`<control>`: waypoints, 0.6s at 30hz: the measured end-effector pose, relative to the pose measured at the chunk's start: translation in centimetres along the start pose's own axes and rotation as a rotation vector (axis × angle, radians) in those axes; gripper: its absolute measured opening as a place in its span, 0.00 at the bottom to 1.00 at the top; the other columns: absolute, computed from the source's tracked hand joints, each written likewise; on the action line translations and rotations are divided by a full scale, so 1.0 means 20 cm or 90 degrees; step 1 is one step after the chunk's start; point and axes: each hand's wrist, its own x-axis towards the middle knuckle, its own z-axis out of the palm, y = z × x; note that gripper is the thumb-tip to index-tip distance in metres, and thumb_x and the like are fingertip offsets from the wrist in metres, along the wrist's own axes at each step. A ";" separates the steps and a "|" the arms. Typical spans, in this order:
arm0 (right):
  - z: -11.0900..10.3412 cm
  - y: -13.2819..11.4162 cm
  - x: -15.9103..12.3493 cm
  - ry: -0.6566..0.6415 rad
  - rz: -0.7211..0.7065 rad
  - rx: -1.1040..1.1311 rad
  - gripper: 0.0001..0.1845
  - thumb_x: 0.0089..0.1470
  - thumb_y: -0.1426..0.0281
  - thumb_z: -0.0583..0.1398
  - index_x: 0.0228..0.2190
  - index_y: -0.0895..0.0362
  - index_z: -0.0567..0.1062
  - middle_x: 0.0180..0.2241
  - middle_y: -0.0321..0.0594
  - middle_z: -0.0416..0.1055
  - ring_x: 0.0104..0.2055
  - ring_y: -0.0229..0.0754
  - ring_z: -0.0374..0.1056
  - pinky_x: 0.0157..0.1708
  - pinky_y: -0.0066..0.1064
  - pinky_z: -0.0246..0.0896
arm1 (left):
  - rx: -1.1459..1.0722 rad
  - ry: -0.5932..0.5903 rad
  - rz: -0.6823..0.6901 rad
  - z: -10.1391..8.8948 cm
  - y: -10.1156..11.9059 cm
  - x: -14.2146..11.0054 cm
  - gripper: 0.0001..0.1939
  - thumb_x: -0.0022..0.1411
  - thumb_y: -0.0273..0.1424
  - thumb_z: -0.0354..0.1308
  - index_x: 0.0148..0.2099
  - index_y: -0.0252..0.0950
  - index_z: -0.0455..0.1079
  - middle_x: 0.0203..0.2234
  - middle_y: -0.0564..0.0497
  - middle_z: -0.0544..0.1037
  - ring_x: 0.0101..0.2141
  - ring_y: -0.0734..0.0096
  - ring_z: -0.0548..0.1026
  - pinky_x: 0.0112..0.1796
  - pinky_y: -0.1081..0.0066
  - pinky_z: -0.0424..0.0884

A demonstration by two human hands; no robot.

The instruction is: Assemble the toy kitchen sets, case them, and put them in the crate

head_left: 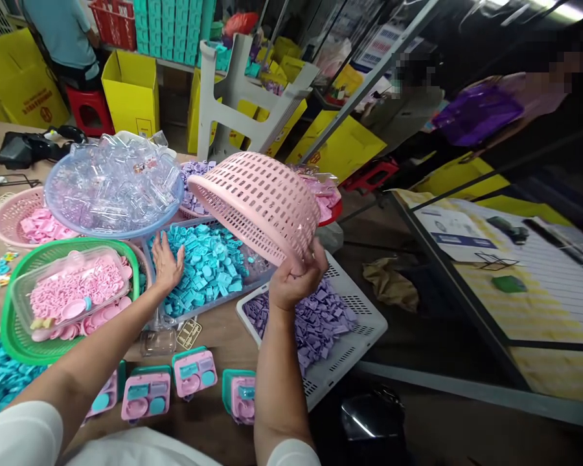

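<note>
Four pink-and-teal compartment sets [146, 393] on the near side of the clear tray [238, 292], leftmost partly hidden. One green basket [22, 340] to the tray's left, bearing pink pieces [85, 285]. One white slotted crate [369, 327] to the tray's right, with purple pieces [325, 317] too many to count. At the tray's left edge, one left hand [166, 265], fingers spread, grasping nothing; cannot tell whether in contact with the uncounted teal pieces [201, 265]. With the right hand [298, 275], grips one pink basket [267, 197] by its rim, fingers curled round. Hangs tipped above the tray's right end, mouth turned down toward the tray; looks pale, round, pierced with rows of slots, smooth-rimmed. Beyond the tray, to the left, one light-blue basin [111, 233] heaped with clear cases [114, 181]. Much farther beyond, several yellow boxes [131, 90] and, to the left, one person [63, 39] in a blue shirt.
</note>
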 end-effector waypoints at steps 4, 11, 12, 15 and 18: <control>0.00 0.06 0.00 -0.030 0.099 -0.046 0.13 0.67 0.61 0.51 0.42 0.55 0.70 0.50 0.61 0.73 0.57 0.55 0.73 0.56 0.54 0.71 | 0.003 0.001 0.009 0.01 -0.02 -0.02 0.38 0.70 0.46 0.50 0.73 0.28 0.50 0.71 0.28 0.52 0.71 0.40 0.50 0.67 0.37 0.50; 0.03 0.16 -0.09 -0.009 0.670 0.148 0.28 0.43 0.61 0.62 0.46 0.59 0.71 0.51 0.56 0.73 0.55 0.56 0.73 0.55 0.53 0.72 | -0.103 -0.006 0.100 -0.09 0.14 -0.08 0.36 0.69 0.46 0.54 0.70 0.30 0.55 0.70 0.28 0.54 0.71 0.42 0.51 0.67 0.39 0.51; 0.02 0.13 -0.12 -0.025 0.724 0.190 0.30 0.41 0.60 0.63 0.47 0.59 0.70 0.51 0.55 0.74 0.53 0.57 0.74 0.50 0.53 0.75 | -0.145 -0.035 0.105 -0.14 0.20 -0.12 0.38 0.67 0.47 0.56 0.71 0.33 0.54 0.70 0.30 0.55 0.71 0.43 0.52 0.67 0.39 0.51; -0.08 -0.05 -0.23 -0.114 0.792 0.271 0.33 0.36 0.58 0.65 0.46 0.57 0.71 0.51 0.52 0.74 0.50 0.59 0.76 0.40 0.53 0.78 | -0.352 -0.192 0.012 -0.29 0.42 -0.25 0.45 0.60 0.47 0.65 0.73 0.38 0.53 0.70 0.34 0.57 0.66 0.45 0.64 0.64 0.45 0.63; -0.18 -0.22 -0.31 -0.288 0.675 0.357 0.32 0.41 0.57 0.67 0.50 0.46 0.71 0.58 0.42 0.71 0.58 0.56 0.72 0.43 0.50 0.79 | -0.565 -0.264 -0.128 -0.42 0.54 -0.28 0.41 0.55 0.37 0.70 0.68 0.36 0.63 0.63 0.37 0.70 0.56 0.50 0.74 0.59 0.50 0.71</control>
